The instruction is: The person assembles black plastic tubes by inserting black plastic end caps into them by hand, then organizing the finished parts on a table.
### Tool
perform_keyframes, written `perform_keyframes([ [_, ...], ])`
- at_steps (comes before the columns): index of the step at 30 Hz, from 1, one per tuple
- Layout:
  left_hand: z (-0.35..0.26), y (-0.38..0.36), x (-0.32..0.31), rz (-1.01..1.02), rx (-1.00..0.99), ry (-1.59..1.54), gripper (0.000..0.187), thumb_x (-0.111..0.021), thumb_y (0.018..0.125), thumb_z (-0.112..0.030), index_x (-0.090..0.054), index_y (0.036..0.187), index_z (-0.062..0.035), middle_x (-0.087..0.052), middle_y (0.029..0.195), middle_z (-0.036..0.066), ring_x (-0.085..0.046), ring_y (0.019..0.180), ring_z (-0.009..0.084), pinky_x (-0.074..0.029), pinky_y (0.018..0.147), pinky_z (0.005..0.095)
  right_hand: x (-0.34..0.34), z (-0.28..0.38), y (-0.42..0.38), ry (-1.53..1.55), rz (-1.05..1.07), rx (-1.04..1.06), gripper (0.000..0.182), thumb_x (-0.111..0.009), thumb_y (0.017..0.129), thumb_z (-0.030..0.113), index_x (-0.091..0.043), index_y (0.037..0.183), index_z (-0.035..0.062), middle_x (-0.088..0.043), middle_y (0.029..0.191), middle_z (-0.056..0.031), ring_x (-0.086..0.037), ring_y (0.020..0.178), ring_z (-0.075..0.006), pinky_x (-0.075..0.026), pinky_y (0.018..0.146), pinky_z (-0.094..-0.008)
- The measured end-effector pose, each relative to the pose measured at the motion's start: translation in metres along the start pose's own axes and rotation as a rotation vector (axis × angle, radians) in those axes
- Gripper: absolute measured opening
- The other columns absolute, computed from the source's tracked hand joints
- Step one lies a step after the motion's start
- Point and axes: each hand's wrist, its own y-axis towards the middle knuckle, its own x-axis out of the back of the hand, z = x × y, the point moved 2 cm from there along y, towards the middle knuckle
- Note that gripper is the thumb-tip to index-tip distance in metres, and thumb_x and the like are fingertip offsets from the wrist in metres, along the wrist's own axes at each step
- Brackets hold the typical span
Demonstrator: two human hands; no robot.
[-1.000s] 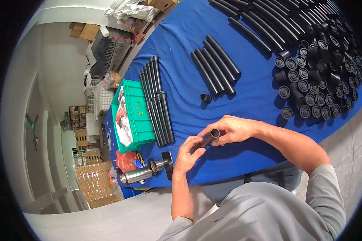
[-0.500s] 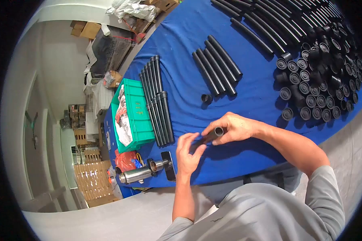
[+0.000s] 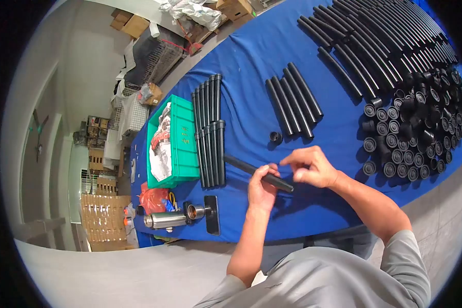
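Note:
A black tube (image 3: 241, 165) slants across the front of the blue table, with my left hand (image 3: 262, 190) wrapped round it near its right end. My right hand (image 3: 311, 167) hovers to the right of the tube, fingers curled and parted, with nothing visible in them. Behind the hands, a short black cap (image 3: 275, 137) rests on the cloth. Beyond it several loose black tubes (image 3: 294, 100) lie side by side. To the left, several tubes with wider ends (image 3: 209, 131) are laid in two rows against a green crate.
The green crate (image 3: 185, 145) holds crumpled material. A steel flask (image 3: 168, 220), a phone (image 3: 212, 215) and a red plastic bag (image 3: 154, 198) lie at the front left. A large pile of black caps (image 3: 403, 143) and many tubes (image 3: 369, 43) cover the right side of the blue cloth (image 3: 251, 56).
The tube has turned from end-on to lying slanted, now in my left hand. My right hand has let go of it and moved right. The camera view has shifted slightly.

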Motion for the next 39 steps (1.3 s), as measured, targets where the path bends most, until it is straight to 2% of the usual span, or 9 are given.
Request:
perform_keyframes([
  [5, -0.031, 0.019, -0.047, 0.003, -0.220, 0.715, 0.068, -0.072, 0.090, -0.014, -0.047, 0.150, 0.0076, -0.074, 0.114, 0.010, -0.063, 0.092, 0.0095, -0.049, 0.083, 0.0248, 0.007, 0.002, 0.003, 0.097, -0.222, -0.205, 0.037, -0.060, 0.101, 0.033, -0.076, 0.102, -0.0010, -0.064, 0.072, -0.0050, -0.061, 0.064, -0.0104, -0.048, 0.057, -0.0285],
  [9, -0.022, 0.053, -0.034, 0.093, -0.165, 0.775, 0.043, -0.074, 0.088, -0.021, -0.072, 0.119, 0.0095, -0.044, 0.159, 0.024, -0.052, 0.138, 0.0234, -0.046, 0.102, 0.0356, 0.007, -0.003, 0.004, 0.234, -0.277, -0.270, 0.043, -0.056, 0.106, 0.037, -0.076, 0.100, -0.0001, -0.061, 0.070, -0.0008, -0.056, 0.060, -0.0071, -0.044, 0.054, -0.0252],
  [11, -0.015, 0.057, -0.032, 0.066, -0.232, 0.760, 0.043, -0.074, 0.089, -0.021, -0.072, 0.119, 0.0094, -0.049, 0.155, 0.022, -0.056, 0.132, 0.0224, -0.046, 0.101, 0.0335, 0.005, -0.006, 0.006, 0.249, -0.304, -0.281, 0.045, -0.055, 0.107, 0.040, -0.075, 0.097, 0.0009, -0.058, 0.068, 0.0018, -0.053, 0.059, -0.0046, -0.042, 0.053, -0.0239],
  [16, -0.020, 0.044, -0.042, 0.026, -0.205, 0.611, 0.058, -0.070, 0.092, -0.023, -0.057, 0.140, 0.0075, -0.067, 0.133, 0.011, -0.066, 0.095, 0.0151, -0.056, 0.078, 0.0306, 0.003, -0.009, 0.009, -0.030, -0.296, -0.297, 0.030, -0.061, 0.103, 0.028, -0.072, 0.109, 0.0008, -0.066, 0.084, -0.0090, -0.067, 0.077, -0.0223, -0.053, 0.068, -0.0318],
  [20, -0.024, 0.005, -0.034, 0.118, -0.066, 0.122, 0.053, -0.064, 0.097, -0.029, -0.058, 0.140, 0.0018, -0.068, 0.129, 0.009, -0.065, 0.106, 0.0193, -0.058, 0.081, 0.0361, -0.003, 0.008, 0.008, -0.368, -0.166, -0.057, 0.044, -0.068, 0.094, 0.012, -0.059, 0.137, 0.0048, -0.062, 0.117, -0.0202, -0.067, 0.104, -0.0389, -0.057, 0.088, -0.0420],
  [21, -0.020, -0.007, -0.035, 0.112, -0.028, 0.077, 0.052, -0.063, 0.098, -0.032, -0.060, 0.137, 0.0021, -0.068, 0.128, 0.009, -0.065, 0.108, 0.0202, -0.057, 0.085, 0.0381, -0.005, 0.007, 0.007, -0.471, -0.058, -0.033, 0.063, -0.071, 0.089, 0.008, -0.050, 0.148, 0.0089, -0.055, 0.129, -0.0199, -0.064, 0.109, -0.0388, -0.057, 0.091, -0.0439],
  [25, -0.017, -0.029, -0.036, 0.115, 0.042, -0.038, 0.048, -0.058, 0.101, -0.038, -0.068, 0.126, 0.0017, -0.067, 0.132, 0.009, -0.064, 0.114, 0.0229, -0.055, 0.095, 0.0430, -0.014, -0.006, 0.006, -0.459, 0.119, 0.111, 0.067, -0.074, 0.086, 0.011, -0.050, 0.149, 0.0080, -0.056, 0.128, -0.0204, -0.063, 0.111, -0.0396, -0.056, 0.093, -0.0464],
  [34, -0.007, -0.045, -0.023, 0.119, 0.109, -0.008, 0.054, -0.053, 0.104, -0.042, -0.067, 0.129, 0.0039, -0.064, 0.139, 0.009, -0.059, 0.126, 0.0242, -0.054, 0.100, 0.0460, -0.014, -0.007, 0.004, -0.386, 0.220, 0.000, 0.057, -0.072, 0.087, 0.013, -0.057, 0.142, 0.0057, -0.057, 0.124, -0.0196, -0.065, 0.106, -0.0387, -0.055, 0.092, -0.0478],
  [39, -0.013, -0.045, -0.017, 0.121, 0.091, -0.037, 0.057, -0.048, 0.106, -0.045, -0.068, 0.128, 0.0036, -0.064, 0.138, 0.015, -0.062, 0.122, 0.0276, -0.055, 0.098, 0.0466, -0.012, 0.002, 0.004, -0.609, 0.111, 0.042, 0.044, -0.070, 0.087, 0.016, -0.064, 0.130, 0.0058, -0.058, 0.115, -0.0179, -0.067, 0.093, -0.0350, -0.057, 0.078, -0.0452],
])
